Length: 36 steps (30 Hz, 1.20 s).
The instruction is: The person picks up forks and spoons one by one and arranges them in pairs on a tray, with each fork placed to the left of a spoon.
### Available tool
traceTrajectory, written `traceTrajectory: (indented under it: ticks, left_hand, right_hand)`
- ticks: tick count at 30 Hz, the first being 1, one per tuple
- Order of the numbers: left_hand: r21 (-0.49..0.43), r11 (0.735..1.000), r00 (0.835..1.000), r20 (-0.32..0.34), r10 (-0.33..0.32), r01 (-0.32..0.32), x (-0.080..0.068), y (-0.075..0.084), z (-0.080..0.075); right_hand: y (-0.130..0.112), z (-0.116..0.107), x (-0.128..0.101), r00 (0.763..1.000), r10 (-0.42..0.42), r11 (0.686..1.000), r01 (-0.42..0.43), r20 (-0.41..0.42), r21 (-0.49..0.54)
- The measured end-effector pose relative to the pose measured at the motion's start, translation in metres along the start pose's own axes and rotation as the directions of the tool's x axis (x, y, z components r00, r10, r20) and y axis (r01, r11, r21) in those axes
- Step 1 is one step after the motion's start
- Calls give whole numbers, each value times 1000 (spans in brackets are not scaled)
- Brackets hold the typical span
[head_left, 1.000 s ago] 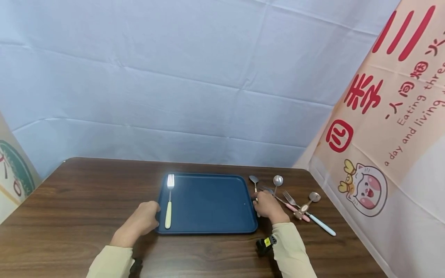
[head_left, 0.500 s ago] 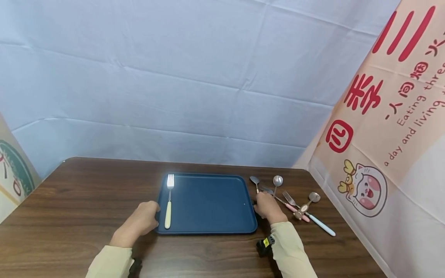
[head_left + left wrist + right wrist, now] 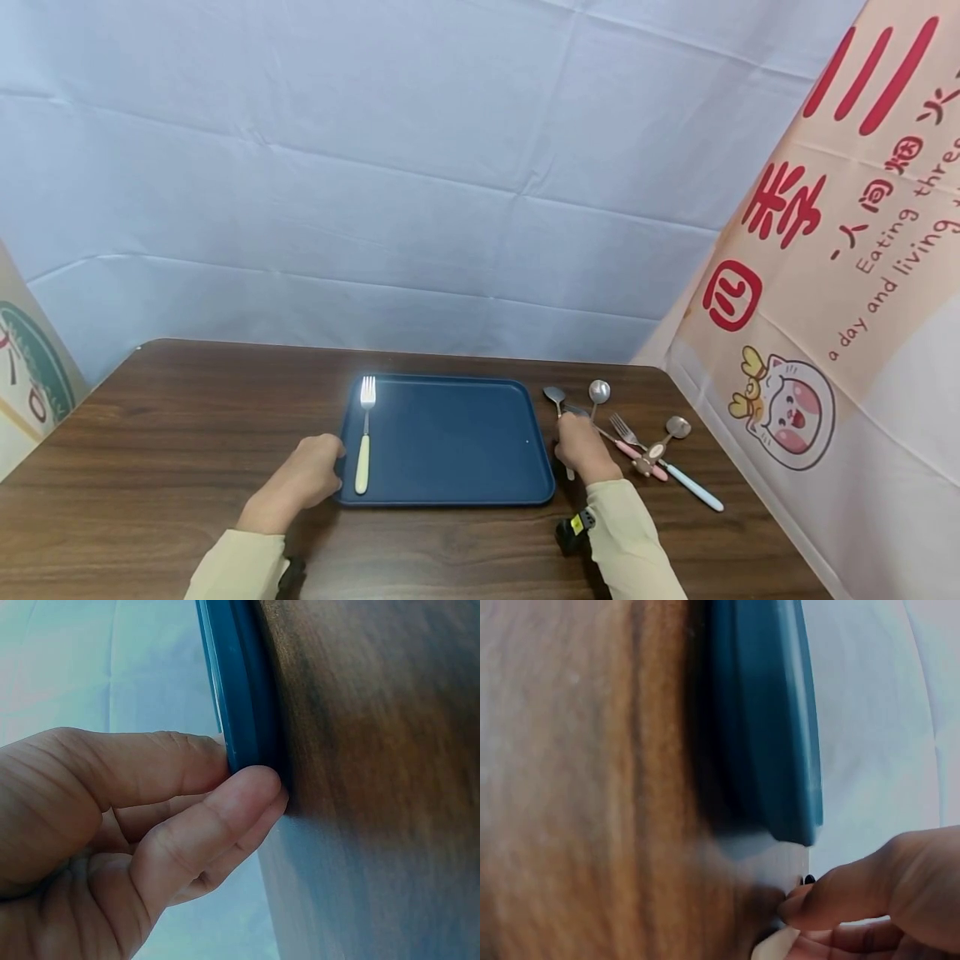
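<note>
My left hand [image 3: 303,477] pinches the left rim of a dark blue tray [image 3: 457,442], its thumb and fingers on either side of the edge in the left wrist view. On the tray's left side lies a fork [image 3: 363,463] with a pale yellow handle, tines pointing away. Just off the right rim, my right hand [image 3: 583,448] pinches a spoon [image 3: 553,394] by its handle. The spoon's bowl points to the back, and its pale handle end [image 3: 775,943] shows below the fingertips in the right wrist view. The hand covers the middle of the handle.
Right of that hand lies loose cutlery: a small ladle-like spoon [image 3: 599,391], a pink-handled piece [image 3: 628,449], a blue-handled fork [image 3: 697,488] and a spoon with a bear figure [image 3: 678,427]. A cloth wall [image 3: 375,208] stands behind the wooden table [image 3: 187,417].
My right hand has shifted slightly right, away from the tray's rim, and the spoon has moved right and a little nearer with it. The left hand and the fork have stayed put.
</note>
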<state>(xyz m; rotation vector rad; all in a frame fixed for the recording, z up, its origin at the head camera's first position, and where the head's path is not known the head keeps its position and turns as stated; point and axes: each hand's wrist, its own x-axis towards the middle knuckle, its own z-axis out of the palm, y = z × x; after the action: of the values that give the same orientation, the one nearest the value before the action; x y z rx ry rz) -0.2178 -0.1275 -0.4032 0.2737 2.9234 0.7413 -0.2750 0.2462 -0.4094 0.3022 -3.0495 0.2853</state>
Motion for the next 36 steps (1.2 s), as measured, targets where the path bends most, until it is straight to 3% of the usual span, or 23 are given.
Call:
traceTrajectory:
  ticks: [12,36]
  left_hand:
    - [-8,1000,1000,-4,4,-5,1,-1,1]
    - [-14,1000,1000,-7,-2,2,1,-1,0]
  right_hand:
    - [-2,1,0,992,122,991,-122,4,55]
    - [-1,2,1,986,163,985,-161,-27,66]
